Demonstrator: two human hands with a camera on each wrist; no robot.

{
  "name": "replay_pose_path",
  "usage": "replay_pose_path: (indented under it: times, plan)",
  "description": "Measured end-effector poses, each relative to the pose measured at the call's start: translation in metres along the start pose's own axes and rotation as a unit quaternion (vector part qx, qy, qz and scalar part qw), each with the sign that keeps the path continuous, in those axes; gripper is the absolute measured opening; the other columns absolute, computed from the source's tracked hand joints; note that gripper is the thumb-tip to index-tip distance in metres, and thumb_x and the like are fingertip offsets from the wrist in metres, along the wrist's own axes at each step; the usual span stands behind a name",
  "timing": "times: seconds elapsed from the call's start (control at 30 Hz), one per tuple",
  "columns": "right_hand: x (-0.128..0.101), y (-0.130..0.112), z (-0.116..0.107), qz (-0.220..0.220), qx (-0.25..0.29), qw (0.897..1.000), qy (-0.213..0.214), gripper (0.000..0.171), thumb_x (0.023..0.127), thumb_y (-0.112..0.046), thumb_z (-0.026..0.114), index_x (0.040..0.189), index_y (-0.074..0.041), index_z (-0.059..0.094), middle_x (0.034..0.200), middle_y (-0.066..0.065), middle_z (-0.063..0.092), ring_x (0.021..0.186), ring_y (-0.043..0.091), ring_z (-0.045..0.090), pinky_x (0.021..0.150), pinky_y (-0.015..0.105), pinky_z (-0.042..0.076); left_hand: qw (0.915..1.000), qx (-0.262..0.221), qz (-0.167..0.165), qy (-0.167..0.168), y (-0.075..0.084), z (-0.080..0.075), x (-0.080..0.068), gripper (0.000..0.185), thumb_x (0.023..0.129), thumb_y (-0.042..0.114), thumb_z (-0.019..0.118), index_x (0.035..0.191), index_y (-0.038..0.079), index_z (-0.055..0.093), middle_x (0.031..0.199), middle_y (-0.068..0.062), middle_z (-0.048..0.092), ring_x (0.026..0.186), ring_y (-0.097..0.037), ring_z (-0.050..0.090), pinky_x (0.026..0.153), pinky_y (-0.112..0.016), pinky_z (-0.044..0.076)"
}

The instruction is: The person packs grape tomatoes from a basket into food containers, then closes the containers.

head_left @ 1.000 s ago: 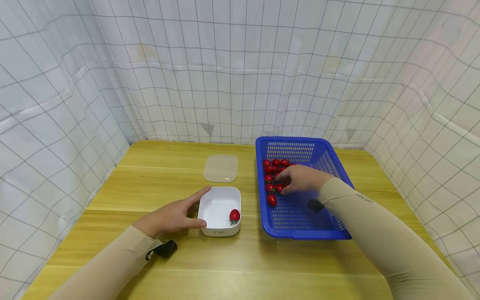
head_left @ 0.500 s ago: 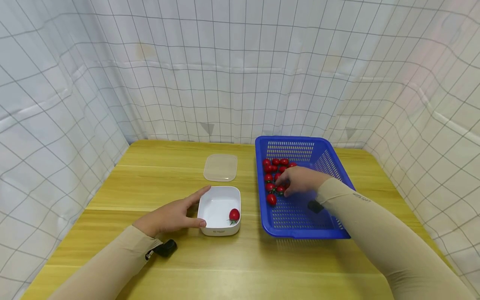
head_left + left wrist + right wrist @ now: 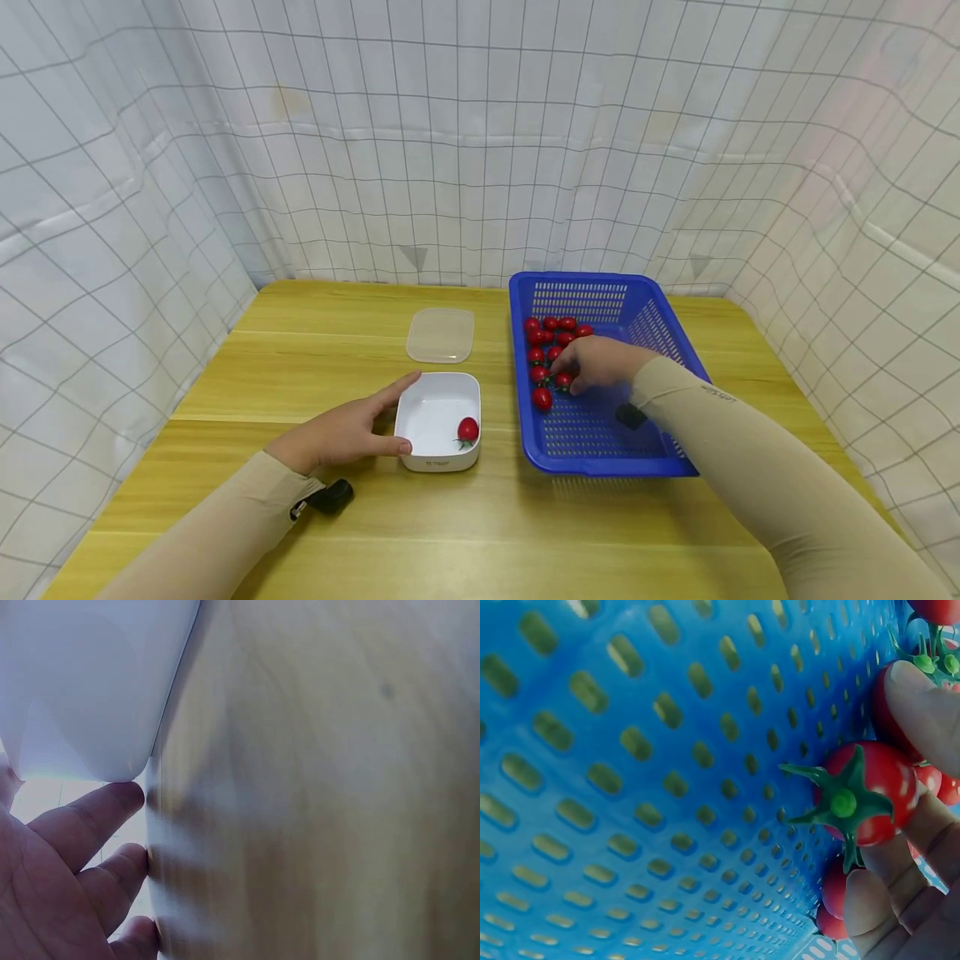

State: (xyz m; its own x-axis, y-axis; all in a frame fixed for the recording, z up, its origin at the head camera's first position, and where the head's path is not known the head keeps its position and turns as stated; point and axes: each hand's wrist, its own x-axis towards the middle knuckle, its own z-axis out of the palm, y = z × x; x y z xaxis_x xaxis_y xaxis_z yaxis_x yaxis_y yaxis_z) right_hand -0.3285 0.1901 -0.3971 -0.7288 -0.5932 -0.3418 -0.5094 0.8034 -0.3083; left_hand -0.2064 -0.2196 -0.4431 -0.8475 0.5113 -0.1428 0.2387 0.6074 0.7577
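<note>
My left hand rests beside a square white container, its thumb at the near-left corner and a forefinger at the far-left corner. In the left wrist view a fingertip touches the container's lower edge. One cherry tomato lies inside, in the near-right corner. Reaching into a blue basket, my right hand has thumb and fingers bent around a cherry tomato with a green calyx. Its thumb also touches a neighbouring tomato. More tomatoes sit along the basket's left side.
A translucent square lid lies on the wooden table behind the container. Raised basket walls surround my right hand. A white gridded curtain closes off the back and both sides.
My right hand shifts very slightly towards me within the basket, and the cherry tomato at its fingers moves slightly with it. My left hand and the container keep their place.
</note>
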Motion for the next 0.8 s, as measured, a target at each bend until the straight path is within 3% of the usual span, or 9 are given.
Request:
replay_pose_path:
  times: [0.23, 0.43, 0.8]
  plan:
    - [0.001, -0.001, 0.001, 0.003, 0.007, 1.000, -0.001, 0.038, 0.086, -0.008, 0.083, 0.123, -0.015, 0.077, 0.118, 0.003, 0.075, 0.111, 0.022, 0.067, 0.106, 0.047, 0.054, 1.0000, 0.003, 0.001, -0.002, -0.002, 0.000, 0.000, 0.106, 0.093, 0.045, 0.080, 0.171, 0.023, 0.013, 0.163, -0.017, 0.045, 0.147, -0.037, 0.046, 0.120, -0.063, 0.037]
    - [0.002, 0.003, 0.000, -0.012, 0.012, 1.000, 0.007, 0.034, 0.085, -0.010, 0.084, 0.118, -0.015, 0.077, 0.109, -0.001, 0.074, 0.099, 0.016, 0.066, 0.095, 0.040, 0.057, 1.0000, -0.004, 0.000, -0.001, -0.001, 0.000, 0.000, 0.106, 0.093, 0.044, 0.081, 0.171, 0.023, 0.013, 0.163, -0.017, 0.045, 0.148, -0.038, 0.045, 0.120, -0.063, 0.036]
    - [-0.004, -0.002, -0.011, -0.008, 0.038, 0.999, 0.025, 0.033, 0.087, -0.008, 0.082, 0.118, -0.015, 0.076, 0.117, 0.001, 0.073, 0.096, 0.016, 0.064, 0.088, 0.034, 0.058, 1.0000, -0.001, -0.009, -0.002, 0.002, -0.001, -0.001, 0.106, 0.092, 0.044, 0.081, 0.171, 0.024, 0.013, 0.163, -0.017, 0.045, 0.148, -0.038, 0.045, 0.120, -0.064, 0.035]
